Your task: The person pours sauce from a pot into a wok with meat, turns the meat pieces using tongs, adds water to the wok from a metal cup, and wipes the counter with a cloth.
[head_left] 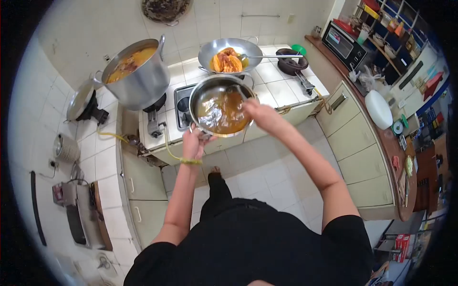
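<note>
My left hand (194,144) is closed around the side handle of a steel pot (208,89), which is tilted toward me above the counter's front edge. Brown, shiny liquid (223,110) lies in it. Over the pot's right rim, my right hand (261,116) is closed on a utensil that looks like a spoon (240,90), dipping into the pot; motion blurs its end. Just beyond stands a wok (206,50) with orange-coated meat pieces (226,62) and a long-handled metal ladle (272,56) resting in it.
A big aluminium stockpot (138,89) of orange stew sits on a burner to the left. Another burner (291,64) is at the right of the tiled counter (279,91). Stacked plates (67,148) and a lidded pan (80,101) are at far left; a toaster oven (344,45) stands right.
</note>
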Available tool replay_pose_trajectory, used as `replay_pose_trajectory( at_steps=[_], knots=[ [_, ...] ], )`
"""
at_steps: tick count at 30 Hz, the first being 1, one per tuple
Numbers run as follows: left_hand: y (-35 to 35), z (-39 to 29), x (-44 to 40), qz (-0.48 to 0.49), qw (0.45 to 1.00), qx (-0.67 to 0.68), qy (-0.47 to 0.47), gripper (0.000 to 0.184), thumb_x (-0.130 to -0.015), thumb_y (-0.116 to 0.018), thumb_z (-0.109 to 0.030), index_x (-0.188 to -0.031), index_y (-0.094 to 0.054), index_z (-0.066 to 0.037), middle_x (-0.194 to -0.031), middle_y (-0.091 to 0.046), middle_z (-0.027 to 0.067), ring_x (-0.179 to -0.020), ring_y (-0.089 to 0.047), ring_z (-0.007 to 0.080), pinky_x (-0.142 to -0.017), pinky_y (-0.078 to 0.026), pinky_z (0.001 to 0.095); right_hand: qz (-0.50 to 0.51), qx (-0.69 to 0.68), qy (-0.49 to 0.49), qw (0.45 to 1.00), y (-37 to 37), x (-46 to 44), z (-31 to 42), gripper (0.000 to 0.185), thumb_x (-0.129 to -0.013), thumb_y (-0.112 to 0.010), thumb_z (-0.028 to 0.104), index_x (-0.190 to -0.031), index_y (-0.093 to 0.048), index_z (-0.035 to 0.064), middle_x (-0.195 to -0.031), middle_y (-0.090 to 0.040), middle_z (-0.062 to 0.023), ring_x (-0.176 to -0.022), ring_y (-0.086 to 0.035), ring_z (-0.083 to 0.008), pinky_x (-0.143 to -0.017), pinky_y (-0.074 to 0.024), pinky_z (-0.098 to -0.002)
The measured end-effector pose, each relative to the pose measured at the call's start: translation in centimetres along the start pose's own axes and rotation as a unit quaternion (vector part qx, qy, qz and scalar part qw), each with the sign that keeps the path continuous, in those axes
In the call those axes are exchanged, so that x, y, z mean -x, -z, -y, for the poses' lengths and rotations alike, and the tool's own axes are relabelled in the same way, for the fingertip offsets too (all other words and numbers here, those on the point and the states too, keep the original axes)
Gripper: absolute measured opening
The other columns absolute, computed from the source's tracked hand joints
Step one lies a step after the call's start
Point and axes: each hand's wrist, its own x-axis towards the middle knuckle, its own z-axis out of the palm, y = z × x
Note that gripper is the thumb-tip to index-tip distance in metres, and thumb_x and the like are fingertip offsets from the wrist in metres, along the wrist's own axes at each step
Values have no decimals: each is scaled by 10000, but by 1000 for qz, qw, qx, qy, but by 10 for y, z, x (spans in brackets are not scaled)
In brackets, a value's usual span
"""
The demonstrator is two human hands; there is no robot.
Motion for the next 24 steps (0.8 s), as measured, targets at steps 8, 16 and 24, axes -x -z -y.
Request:
replay_pose_trajectory(
  at_steps=[8,16,24],
  knots=[
    [3,-22,-237,24,999,27,14,359,-747,-375,57,-1090,-481,46,-1018,-585,146,-885,-627,287,-665,-598,435,-233,-356,-241,872,-18,-144,-102,234,-916,-483,113,-923,-568,-104,-789,-636,-145,-639,-668,-175,-479,-519,-236],
    [-15,-18,-365,-14,998,40,48,452,-685,-372,72,-1134,-413,54,-1021,-558,176,-896,-610,303,-695,-582,470,-257,-531,-224,776,-76,-287,-177,138,-870,-543,44,-885,-563,-92,-788,-634,-131,-735,-672,-202,-585,-550,-260],
    [-36,-6,-435,-155,987,35,1,422,-715,-349,93,-1122,-441,27,-991,-575,170,-850,-626,333,-682,-584,489,-179,-296,-22,938,-85,-366,-332,169,-759,-558,-31,-914,-620,-4,-888,-642,-157,-842,-611,-327,-754,-484,-363]
  ],
)
